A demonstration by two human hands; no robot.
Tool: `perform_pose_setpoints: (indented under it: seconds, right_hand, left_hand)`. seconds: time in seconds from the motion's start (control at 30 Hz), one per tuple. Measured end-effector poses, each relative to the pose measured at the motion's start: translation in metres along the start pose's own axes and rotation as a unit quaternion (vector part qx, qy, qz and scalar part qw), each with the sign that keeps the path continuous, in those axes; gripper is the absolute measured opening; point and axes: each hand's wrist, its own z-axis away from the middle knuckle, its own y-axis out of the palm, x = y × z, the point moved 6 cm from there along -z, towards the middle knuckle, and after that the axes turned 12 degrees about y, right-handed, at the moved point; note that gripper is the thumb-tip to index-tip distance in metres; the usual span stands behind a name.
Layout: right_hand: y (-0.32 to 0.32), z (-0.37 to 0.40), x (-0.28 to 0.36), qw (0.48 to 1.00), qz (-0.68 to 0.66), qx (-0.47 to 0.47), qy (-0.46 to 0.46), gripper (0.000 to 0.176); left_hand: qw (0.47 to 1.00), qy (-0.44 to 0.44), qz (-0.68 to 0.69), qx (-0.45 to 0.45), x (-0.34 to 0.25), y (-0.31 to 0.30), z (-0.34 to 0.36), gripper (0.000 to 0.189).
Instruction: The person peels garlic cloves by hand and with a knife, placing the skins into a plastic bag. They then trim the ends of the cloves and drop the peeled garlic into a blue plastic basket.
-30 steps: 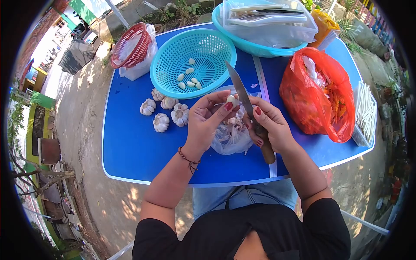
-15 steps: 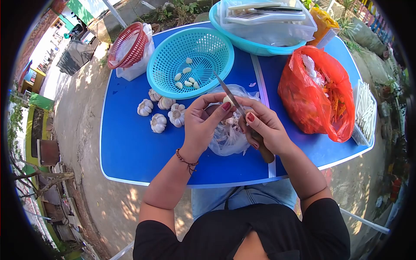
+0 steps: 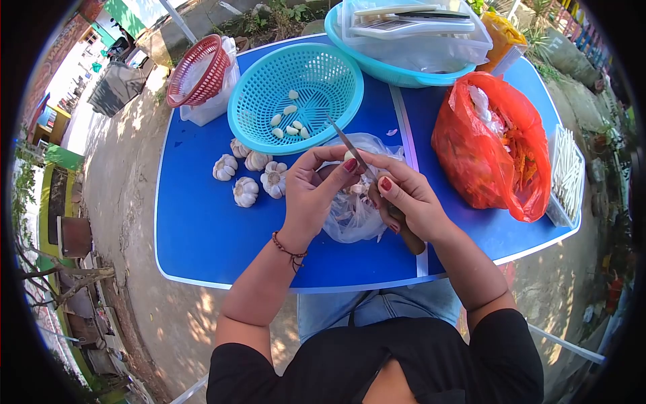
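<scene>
My left hand [image 3: 317, 185] is closed, pinching a pale garlic clove [image 3: 349, 156] between thumb and fingers. In my right hand [image 3: 410, 197] is a knife [image 3: 347, 142] with a brown wooden handle; its blade points up and to the left, against the clove. Below both hands lies a clear plastic bag [image 3: 353, 219] with garlic skins on it, partly hidden by my fingers. Several whole garlic bulbs [image 3: 246, 192] sit on the table left of my left hand. Beyond them, a turquoise basket [image 3: 252, 81] holds several peeled cloves [image 3: 291, 109].
On the blue table [image 3: 222, 249] a red plastic bag [image 3: 464, 161] stands at the right, beside a container of white sticks [image 3: 568, 165]. At the back are a turquoise basin [image 3: 377, 67] with plastic containers and a small red basket [image 3: 212, 74].
The knife blade and the clove have shifted slightly between my hands, and my right thumb has moved a little to the left. The baskets, bulbs and bags stay in place.
</scene>
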Motion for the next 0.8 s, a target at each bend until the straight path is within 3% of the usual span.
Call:
perform_pose_setpoints:
  seconds: [0.23, 0.8]
  right_hand:
    - [-0.0030, -0.0008, -0.0025, 0.997, 0.055, -0.041, -0.019, 0.041]
    - [-0.0012, 0.0003, 0.0024, 0.999, 0.031, -0.029, -0.023, 0.038]
  left_hand:
    - [1.000, 0.010, -0.010, -0.013, -0.0042, 0.0025, 0.0014, 0.024]
    - [1.000, 0.017, -0.025, 0.006, -0.0026, 0.0010, 0.0026, 0.024]
